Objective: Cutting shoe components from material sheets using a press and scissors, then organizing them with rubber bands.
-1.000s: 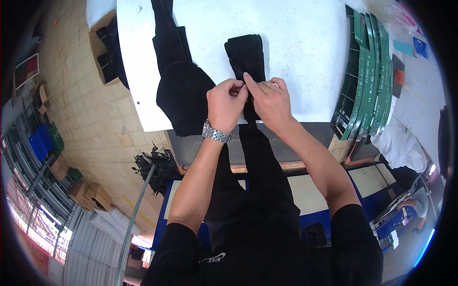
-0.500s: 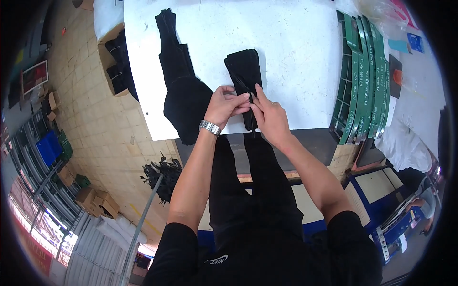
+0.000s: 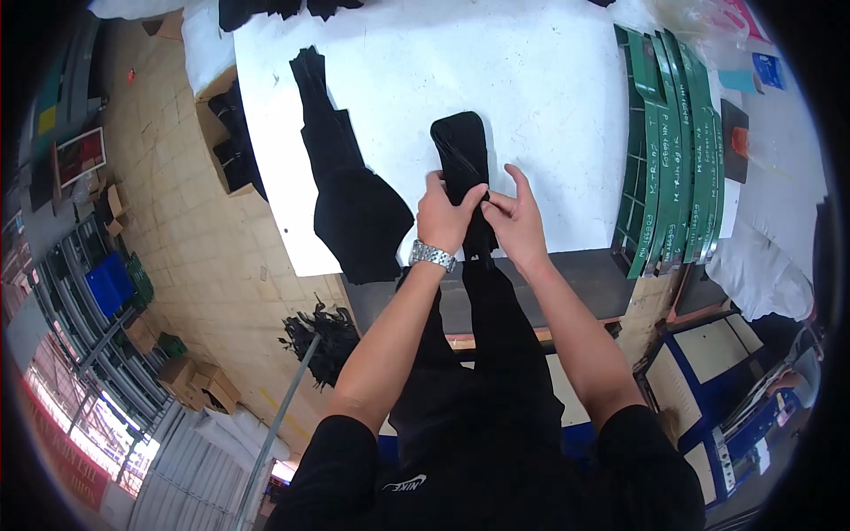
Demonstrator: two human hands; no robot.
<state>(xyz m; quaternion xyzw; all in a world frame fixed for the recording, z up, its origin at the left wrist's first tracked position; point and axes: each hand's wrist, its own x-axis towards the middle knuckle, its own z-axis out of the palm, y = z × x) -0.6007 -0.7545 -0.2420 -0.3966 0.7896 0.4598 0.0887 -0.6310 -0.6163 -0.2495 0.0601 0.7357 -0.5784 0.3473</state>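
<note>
A narrow bundle of black fabric pieces (image 3: 460,146) lies on the white tabletop (image 3: 549,115), pointing away from me, its near end by the table's front edge. My left hand (image 3: 444,215) is closed round the bundle's left side, thumb pressed across its top. At the bundle's right edge, my right hand (image 3: 518,217) pinches with thumb and a fingertip while another finger sticks out. Whatever sits in that pinch is too small to make out. Left of my hands lies a larger stack of black cut fabric (image 3: 359,208), narrow at the far end and wide near me.
Green slatted metal pieces with white handwriting (image 3: 677,150) line the table's right side. A cardboard box (image 3: 212,115) with black fabric stands off the left edge. More black fabric (image 3: 288,7) lies at the far edge. A pole with black scraps (image 3: 320,341) rises at lower left.
Both hands have shifted slightly right and nearer me on the bundle. My left hand has moved from a fingertip pinch to wrapping the bundle. The view has tilted, showing fabric at the far edge.
</note>
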